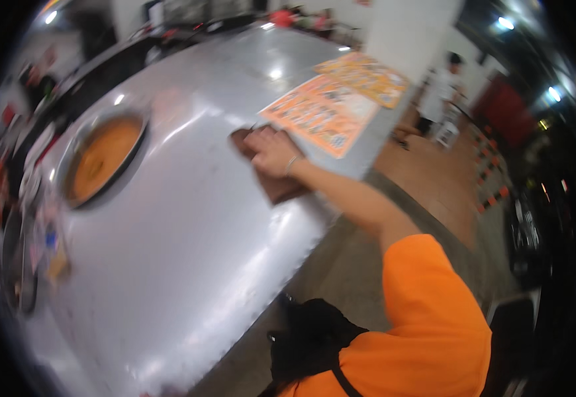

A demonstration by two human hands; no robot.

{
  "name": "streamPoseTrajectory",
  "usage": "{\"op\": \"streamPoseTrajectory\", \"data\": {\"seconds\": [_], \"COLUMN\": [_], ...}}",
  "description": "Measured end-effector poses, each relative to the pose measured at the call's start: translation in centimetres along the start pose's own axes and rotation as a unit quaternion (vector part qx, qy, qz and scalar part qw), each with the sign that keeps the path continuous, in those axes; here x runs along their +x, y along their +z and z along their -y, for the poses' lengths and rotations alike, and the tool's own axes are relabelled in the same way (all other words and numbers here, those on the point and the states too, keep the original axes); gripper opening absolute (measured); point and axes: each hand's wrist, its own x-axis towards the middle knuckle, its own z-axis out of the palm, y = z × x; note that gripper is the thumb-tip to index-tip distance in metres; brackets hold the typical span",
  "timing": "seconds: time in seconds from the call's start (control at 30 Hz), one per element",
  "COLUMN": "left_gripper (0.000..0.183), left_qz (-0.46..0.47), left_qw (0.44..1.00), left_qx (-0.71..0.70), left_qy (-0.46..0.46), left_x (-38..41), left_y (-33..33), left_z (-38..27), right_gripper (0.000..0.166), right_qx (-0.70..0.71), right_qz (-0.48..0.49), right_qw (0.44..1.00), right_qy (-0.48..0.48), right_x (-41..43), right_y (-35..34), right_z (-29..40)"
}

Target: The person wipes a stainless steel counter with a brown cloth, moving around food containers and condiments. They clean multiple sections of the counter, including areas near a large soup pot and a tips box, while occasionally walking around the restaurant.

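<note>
My right hand (272,153) presses a folded brown cloth (280,186) onto a shiny sheet-metal tabletop (179,248). Its fingers spread over the upper part of the cloth, near the table's right edge. Just beyond the cloth lies an orange printed sheet (323,114), with a second, yellow-orange sheet (367,79) partly under or against it. Both bear writing and pictures. At the bottom edge of the view, a small blurred, skin-toned patch (164,392) may be my left hand; what it does cannot be made out.
A large round metal pan (141,134) of orange-brown liquid stands at the table's left. Blurred small items (54,253) and a dark tray-like container (27,268) lie farther left. A person in white (439,92) stands beyond the table, on the tiled floor (427,183).
</note>
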Motion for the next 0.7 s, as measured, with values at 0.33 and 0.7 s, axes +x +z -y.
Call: {"op": "streamPoseTrajectory", "data": {"seconds": [0.33, 0.7], "left_gripper": [0.026, 0.019], "left_qz": [0.032, -0.026], "left_qw": [0.998, 0.998], "left_qx": [-0.037, -0.052], "left_qy": [-0.042, -0.036], "left_x": [-2.5, -3.4], "left_y": [1.0, -0.6], "left_z": [-3.2, -1.4], "right_gripper": [0.045, 0.054], "right_qx": [0.084, 0.052], "right_qz": [-0.234, -0.171], "right_qw": [0.936, 0.955], "right_qy": [-0.249, -0.237], "right_x": [8.1, -7.0], "right_y": [0.4, 2.0], "right_z": [12.3, 5.8]}}
